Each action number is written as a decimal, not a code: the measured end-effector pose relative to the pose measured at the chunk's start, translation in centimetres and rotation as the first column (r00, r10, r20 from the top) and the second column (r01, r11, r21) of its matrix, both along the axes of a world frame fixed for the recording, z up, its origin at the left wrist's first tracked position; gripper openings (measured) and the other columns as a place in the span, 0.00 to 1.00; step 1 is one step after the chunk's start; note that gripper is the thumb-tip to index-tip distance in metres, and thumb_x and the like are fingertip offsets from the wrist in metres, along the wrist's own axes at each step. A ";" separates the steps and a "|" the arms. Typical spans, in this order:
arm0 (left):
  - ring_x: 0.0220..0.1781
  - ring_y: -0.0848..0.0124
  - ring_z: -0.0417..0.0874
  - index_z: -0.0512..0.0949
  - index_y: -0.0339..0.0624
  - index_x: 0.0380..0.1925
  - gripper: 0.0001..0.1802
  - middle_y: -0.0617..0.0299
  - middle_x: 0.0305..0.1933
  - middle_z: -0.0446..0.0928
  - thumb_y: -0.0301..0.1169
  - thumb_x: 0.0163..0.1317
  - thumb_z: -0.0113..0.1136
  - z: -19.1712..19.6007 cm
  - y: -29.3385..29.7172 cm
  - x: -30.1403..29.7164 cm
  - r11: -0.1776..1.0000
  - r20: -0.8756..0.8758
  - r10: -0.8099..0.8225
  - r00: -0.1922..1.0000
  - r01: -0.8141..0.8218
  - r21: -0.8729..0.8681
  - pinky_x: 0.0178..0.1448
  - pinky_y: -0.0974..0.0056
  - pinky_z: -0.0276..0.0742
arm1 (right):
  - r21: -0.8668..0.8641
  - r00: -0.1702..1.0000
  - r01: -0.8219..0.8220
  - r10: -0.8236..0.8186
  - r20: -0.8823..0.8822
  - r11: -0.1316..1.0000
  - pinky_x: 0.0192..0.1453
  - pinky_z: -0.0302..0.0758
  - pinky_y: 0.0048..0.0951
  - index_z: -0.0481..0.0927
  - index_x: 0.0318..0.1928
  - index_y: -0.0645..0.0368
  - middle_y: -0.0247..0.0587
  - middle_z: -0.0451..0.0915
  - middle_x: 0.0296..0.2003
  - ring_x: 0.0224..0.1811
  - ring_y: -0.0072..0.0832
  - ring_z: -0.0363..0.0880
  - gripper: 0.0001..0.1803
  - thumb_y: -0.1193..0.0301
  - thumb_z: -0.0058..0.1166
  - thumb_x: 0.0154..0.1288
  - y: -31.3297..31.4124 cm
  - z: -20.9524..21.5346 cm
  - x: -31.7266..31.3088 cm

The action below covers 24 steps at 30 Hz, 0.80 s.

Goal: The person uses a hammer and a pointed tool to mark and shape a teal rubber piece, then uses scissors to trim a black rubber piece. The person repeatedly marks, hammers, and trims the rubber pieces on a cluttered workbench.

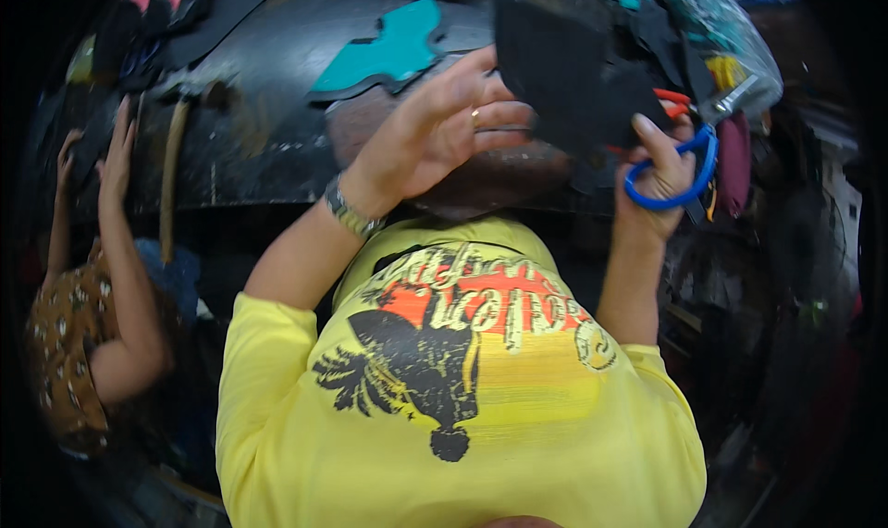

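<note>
A black flat cut piece [573, 74], like foam or rubber sheet, is held up over the bench. My right hand [661, 158] pinches its lower right edge under the thumb. In that same hand are scissors with a blue loop handle [683, 190], their metal part pointing away to the upper right. Something red shows beside the fingers; whether it belongs to the scissors I cannot tell. My left hand [453, 116], with a ring and a wristwatch, is at the piece's left edge, fingers apart. Part of its fingertips is hidden by the piece.
A teal cut piece [384, 51] lies on the dark bench [250, 149]. A wooden-handled hammer [173, 176] lies toward the left, near a co-worker's hands [113, 153]. More dark pieces and a clear plastic bag [712, 19] are at the far right.
</note>
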<state>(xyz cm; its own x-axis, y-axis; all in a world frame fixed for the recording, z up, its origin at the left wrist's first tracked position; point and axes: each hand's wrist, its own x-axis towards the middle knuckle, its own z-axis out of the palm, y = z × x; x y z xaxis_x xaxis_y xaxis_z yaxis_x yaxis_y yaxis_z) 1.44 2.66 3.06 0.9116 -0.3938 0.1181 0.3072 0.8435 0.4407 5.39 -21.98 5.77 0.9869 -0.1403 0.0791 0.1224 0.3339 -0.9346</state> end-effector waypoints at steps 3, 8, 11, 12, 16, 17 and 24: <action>0.67 0.61 0.77 0.68 0.38 0.67 0.32 0.55 0.61 0.79 0.40 0.69 0.66 -1.6 -3.0 -1.6 0.890 0.030 0.144 0.989 -0.143 0.433 0.74 0.53 0.71 | 0.156 0.998 0.004 0.006 -0.065 0.988 0.57 0.84 0.39 0.78 0.53 0.60 0.43 0.85 0.47 0.50 0.37 0.87 0.22 0.84 0.63 0.57 2.4 -1.0 -0.2; 0.46 0.75 0.85 0.80 0.38 0.54 0.12 0.63 0.45 0.84 0.30 0.75 0.59 -2.5 -3.1 -1.7 0.805 0.031 0.306 0.951 -0.276 0.525 0.53 0.66 0.84 | 0.089 0.994 -0.065 0.072 -0.087 0.994 0.58 0.82 0.33 0.71 0.54 0.61 0.44 0.81 0.45 0.47 0.32 0.85 0.27 0.85 0.68 0.55 5.4 -1.4 -1.7; 0.43 0.76 0.85 0.82 0.40 0.47 0.08 0.64 0.42 0.84 0.31 0.75 0.61 -2.4 -1.9 -0.9 0.728 0.153 0.403 0.902 -0.417 0.544 0.51 0.66 0.83 | -0.006 0.992 -0.068 0.067 -0.110 0.998 0.58 0.81 0.32 0.72 0.54 0.62 0.44 0.81 0.45 0.47 0.31 0.85 0.26 0.83 0.67 0.56 5.3 -1.0 -2.2; 0.37 0.78 0.84 0.83 0.38 0.37 0.10 0.65 0.36 0.84 0.34 0.71 0.66 -2.3 -1.3 -0.7 0.689 0.146 0.402 0.904 -0.404 0.601 0.47 0.71 0.82 | -0.051 0.991 -0.101 0.096 -0.095 0.994 0.58 0.80 0.31 0.72 0.52 0.63 0.43 0.81 0.46 0.47 0.29 0.84 0.24 0.81 0.67 0.56 4.9 -0.7 -2.3; 0.38 0.78 0.85 0.83 0.37 0.43 0.12 0.63 0.39 0.85 0.34 0.68 0.69 -1.7 0.1 -0.1 0.674 0.054 0.212 0.976 -0.186 0.715 0.46 0.70 0.82 | -0.218 0.981 -0.192 0.187 -0.045 0.957 0.59 0.77 0.26 0.73 0.52 0.62 0.40 0.79 0.45 0.48 0.25 0.80 0.24 0.79 0.69 0.56 3.5 -0.2 -2.6; 0.39 0.77 0.85 0.83 0.36 0.44 0.12 0.62 0.41 0.86 0.34 0.68 0.69 -1.5 0.1 0.0 0.720 0.074 0.205 0.976 -0.201 0.664 0.46 0.70 0.82 | -0.259 0.981 -0.188 0.194 -0.005 0.947 0.59 0.76 0.25 0.74 0.52 0.61 0.39 0.79 0.45 0.49 0.24 0.80 0.24 0.79 0.69 0.56 3.3 -0.2 -2.7; 0.45 0.75 0.86 0.83 0.33 0.49 0.14 0.62 0.47 0.87 0.29 0.67 0.68 -0.9 0.4 -0.1 0.725 0.118 0.330 0.937 -0.332 0.603 0.53 0.69 0.81 | -0.405 0.972 -0.217 0.236 -0.003 0.888 0.53 0.74 0.21 0.75 0.51 0.60 0.32 0.77 0.43 0.45 0.17 0.75 0.25 0.77 0.75 0.57 1.4 0.9 -3.7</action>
